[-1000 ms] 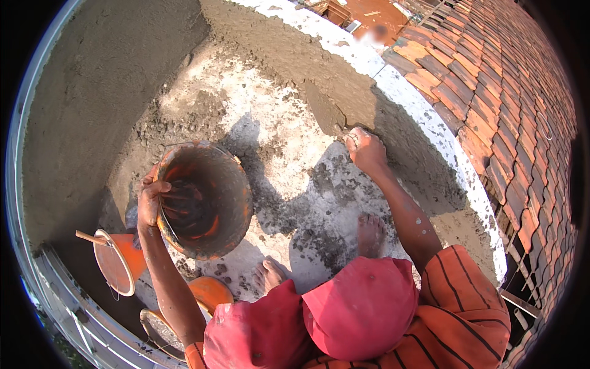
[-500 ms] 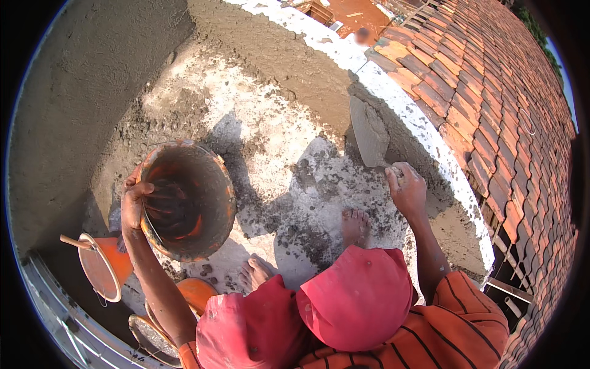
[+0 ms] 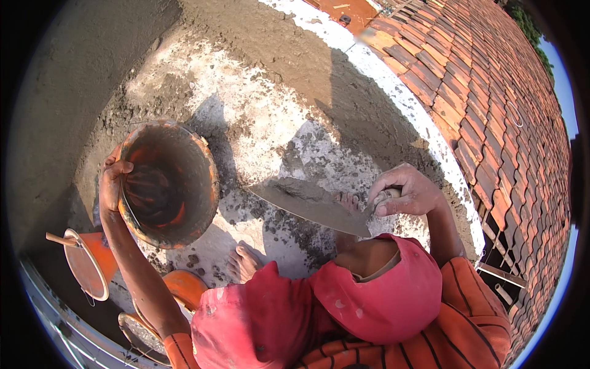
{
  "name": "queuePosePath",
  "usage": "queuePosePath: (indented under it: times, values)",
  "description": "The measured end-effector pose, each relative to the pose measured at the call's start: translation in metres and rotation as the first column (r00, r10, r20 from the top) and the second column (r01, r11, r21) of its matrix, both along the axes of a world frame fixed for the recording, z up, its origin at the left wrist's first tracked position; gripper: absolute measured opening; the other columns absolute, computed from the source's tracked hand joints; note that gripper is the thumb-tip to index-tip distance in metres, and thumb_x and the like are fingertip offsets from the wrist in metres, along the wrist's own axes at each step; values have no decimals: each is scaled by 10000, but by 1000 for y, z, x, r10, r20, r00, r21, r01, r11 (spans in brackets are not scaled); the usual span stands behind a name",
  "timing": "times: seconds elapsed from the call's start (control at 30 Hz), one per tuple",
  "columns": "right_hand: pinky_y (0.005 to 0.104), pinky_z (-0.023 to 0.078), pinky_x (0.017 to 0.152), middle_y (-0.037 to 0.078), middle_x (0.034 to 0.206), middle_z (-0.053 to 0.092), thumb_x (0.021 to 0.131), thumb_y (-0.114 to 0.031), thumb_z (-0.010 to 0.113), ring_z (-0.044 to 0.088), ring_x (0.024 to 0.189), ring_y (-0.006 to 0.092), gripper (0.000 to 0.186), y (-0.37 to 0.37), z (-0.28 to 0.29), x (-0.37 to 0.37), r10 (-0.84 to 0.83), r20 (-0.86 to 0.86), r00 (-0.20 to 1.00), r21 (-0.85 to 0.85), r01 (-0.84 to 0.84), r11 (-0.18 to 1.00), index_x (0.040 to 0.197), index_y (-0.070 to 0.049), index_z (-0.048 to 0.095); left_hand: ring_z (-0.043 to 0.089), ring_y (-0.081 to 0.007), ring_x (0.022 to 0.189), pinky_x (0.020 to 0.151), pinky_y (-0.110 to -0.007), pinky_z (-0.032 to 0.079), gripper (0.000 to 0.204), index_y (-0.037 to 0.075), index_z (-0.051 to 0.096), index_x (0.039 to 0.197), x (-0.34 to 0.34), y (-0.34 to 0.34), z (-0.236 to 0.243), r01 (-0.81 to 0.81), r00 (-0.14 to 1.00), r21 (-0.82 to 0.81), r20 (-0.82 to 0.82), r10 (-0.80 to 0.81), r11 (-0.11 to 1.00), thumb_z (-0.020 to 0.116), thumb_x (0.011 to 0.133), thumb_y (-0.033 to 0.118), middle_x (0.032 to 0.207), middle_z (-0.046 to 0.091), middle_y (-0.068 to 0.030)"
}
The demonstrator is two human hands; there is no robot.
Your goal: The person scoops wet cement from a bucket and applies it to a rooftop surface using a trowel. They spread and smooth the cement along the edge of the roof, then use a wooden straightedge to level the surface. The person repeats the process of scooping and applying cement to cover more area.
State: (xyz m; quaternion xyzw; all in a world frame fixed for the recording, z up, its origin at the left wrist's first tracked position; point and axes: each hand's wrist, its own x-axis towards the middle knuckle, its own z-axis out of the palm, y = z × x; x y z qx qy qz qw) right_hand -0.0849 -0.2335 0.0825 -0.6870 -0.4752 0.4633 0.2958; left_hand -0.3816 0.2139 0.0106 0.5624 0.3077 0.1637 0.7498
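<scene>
Strong sunlight bleaches the pale floor [image 3: 246,98] and throws hard-edged shadows across it, leaving the inside of the bucket [image 3: 198,184] dim. Fisheye distortion bows the tiled roof [image 3: 485,117], the corners are black, and the middle looks fairly sharp.

I read the large bucket [image 3: 200,187] as plastic, its matt wall crusted rough with grey residue. Trowel blade [image 3: 337,216]: metal, thin-edged, dulled by a wet, grainy mortar film [image 3: 298,189]. Floor [image 3: 184,77]: rough, cement-like, spattered. Roof tiles [image 3: 458,107]: matt, weathered, clay-like. I log shorts [image 3: 252,313] and striped shirt [image 3: 473,295] as soft, matt cloth, the shorts pale-smudged.
</scene>
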Motion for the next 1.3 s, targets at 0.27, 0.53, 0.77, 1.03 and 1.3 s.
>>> queuePosePath:
  times: [0.27,0.53,0.77,1.03,1.3]
  values:
    - [252,411,484,30,660,542,928,-302,571,520,532,91,300,-48,4,5,-756,124,643,134,744,655,823,-22,603,618,-231,1009,965,-307,458,634,-66,531,1267,-30,12,-2,-75,997,-63,-11,74,995,502,643,43,1130,640,-151]
    - [497,478,781,216,874,654,917,-347,555,615,841,430,313,9,-149,28,-171,709,685,-226,449,864,954,-44,625,619,-239,981,958,-313,454,643,-67,528,1274,-14,25,-2,-47,997,-27,-64,45,999,519,646,72,1132,640,-141]
    - [486,488,773,208,892,660,916,-380,555,632,858,399,332,31,-155,37,-291,745,600,-125,555,822,959,-59,628,623,-241,975,946,-322,463,647,-65,527,1274,-11,15,-2,-44,996,-10,-73,43,999,520,643,77,1133,640,-144]
    - [415,510,672,157,838,669,904,-288,608,644,738,369,229,-22,-92,13,-410,790,456,136,522,842,929,-63,640,624,-234,951,930,-321,469,611,-58,561,1241,-12,16,-1,-35,998,-39,-61,33,999,525,646,78,1105,649,-146]
    - [391,518,652,110,870,679,861,-329,662,670,763,292,273,-32,-16,-20,-349,894,282,120,599,792,932,-66,644,620,-233,957,936,-308,455,605,-52,563,1237,-13,15,0,-39,999,-27,-27,38,999,516,648,77,1098,655,-137]
